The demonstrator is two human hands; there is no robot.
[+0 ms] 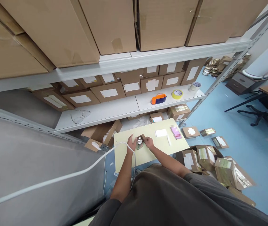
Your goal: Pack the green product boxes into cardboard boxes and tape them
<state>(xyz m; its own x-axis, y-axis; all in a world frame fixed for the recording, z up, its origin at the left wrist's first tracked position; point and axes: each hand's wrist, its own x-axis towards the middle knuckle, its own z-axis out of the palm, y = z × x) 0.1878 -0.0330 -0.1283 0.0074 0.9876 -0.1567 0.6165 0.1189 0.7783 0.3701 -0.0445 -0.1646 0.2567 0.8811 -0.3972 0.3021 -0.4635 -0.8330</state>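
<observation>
Over the pale yellow tabletop [124,157], both hands are at a small brown item with a shiny, silvery middle [139,142]; its exact kind is too small to make out. My left hand [131,143] grips its left side, with the thumb apart at the top. From the other side, my right hand [149,143] pinches its brown upper right edge with curled fingers. A white card or paper pad [161,133] and a thin white stick-like piece [169,140] lie to the right of the hands. Beyond them is a blurred pink item [176,132].
A white cable [84,171] crosses in front of my left hand. Above the table, a shelf [115,110] bears glasses [80,116], an orange-and-blue tape dispenser [158,99], yellow tape [177,94] and labelled boxes. An open carton [101,133] stands left; several parcels [225,169] lie right.
</observation>
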